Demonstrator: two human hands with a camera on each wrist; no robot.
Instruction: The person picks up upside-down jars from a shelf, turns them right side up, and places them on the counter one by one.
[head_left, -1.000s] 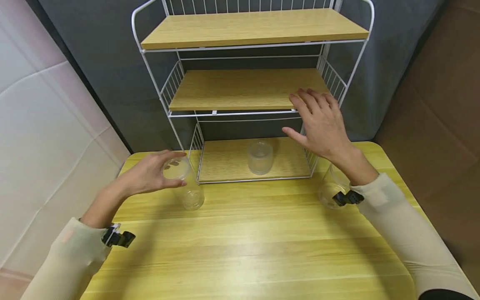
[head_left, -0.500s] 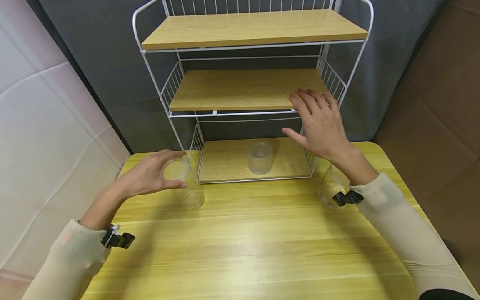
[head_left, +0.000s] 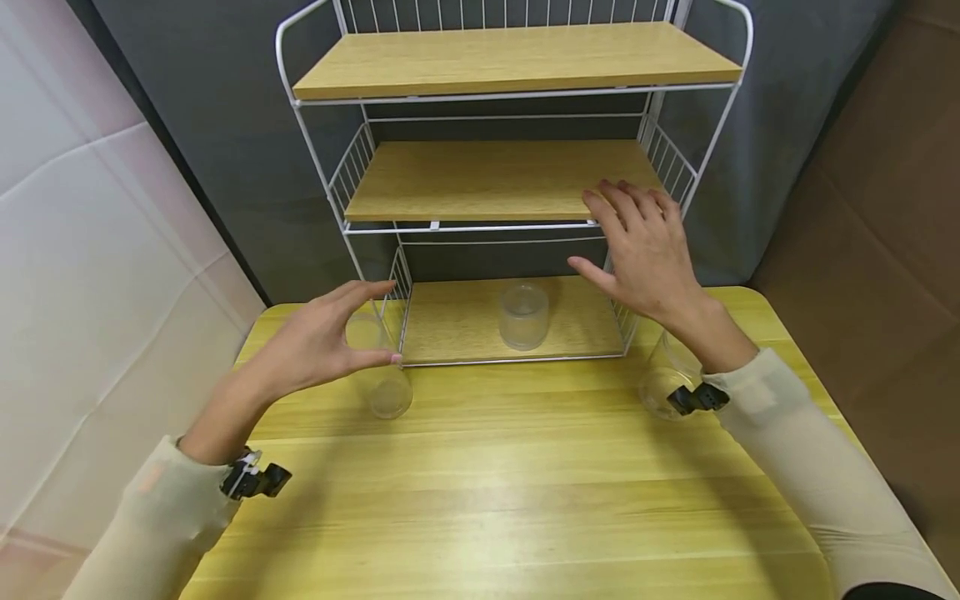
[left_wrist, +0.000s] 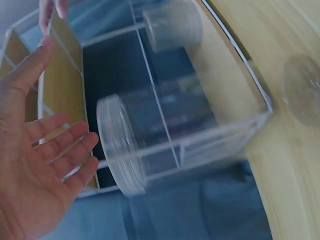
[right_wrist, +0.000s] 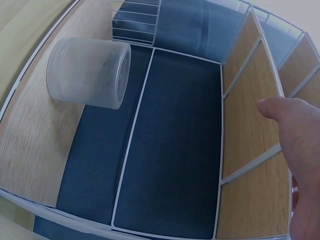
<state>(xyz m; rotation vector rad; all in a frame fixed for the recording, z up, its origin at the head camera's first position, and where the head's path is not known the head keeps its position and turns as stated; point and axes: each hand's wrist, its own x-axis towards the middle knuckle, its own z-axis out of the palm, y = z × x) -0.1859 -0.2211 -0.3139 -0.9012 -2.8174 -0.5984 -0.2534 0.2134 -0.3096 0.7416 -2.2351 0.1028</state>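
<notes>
A tall clear jar (head_left: 391, 393) stands on the table beside the rack's left side. My left hand (head_left: 318, 343) is over its top, thumb and fingers spread apart. In the left wrist view, the fingers are straight and a gap shows between them and the jar's lid (left_wrist: 122, 145). My right hand (head_left: 645, 250) is at the front right of the middle shelf (head_left: 487, 179), fingers spread, holding nothing. A short frosted jar (head_left: 523, 318) sits upright on the bottom shelf (head_left: 450, 325). Another clear jar (head_left: 662, 387) stands right of the rack, partly hidden by the right forearm.
The white wire rack has a wooden top shelf (head_left: 517, 58) and wire side panels. Behind it hangs a dark cloth (head_left: 225, 167). A pale sheet (head_left: 112, 292) is on the left, a brown panel (head_left: 862, 183) on the right. The wooden table (head_left: 480, 483) extends in front.
My left hand has shifted right and slightly up over the tall jar. The right hand stays at the middle shelf. The jars look unmoved, and the head view has shifted a little.
</notes>
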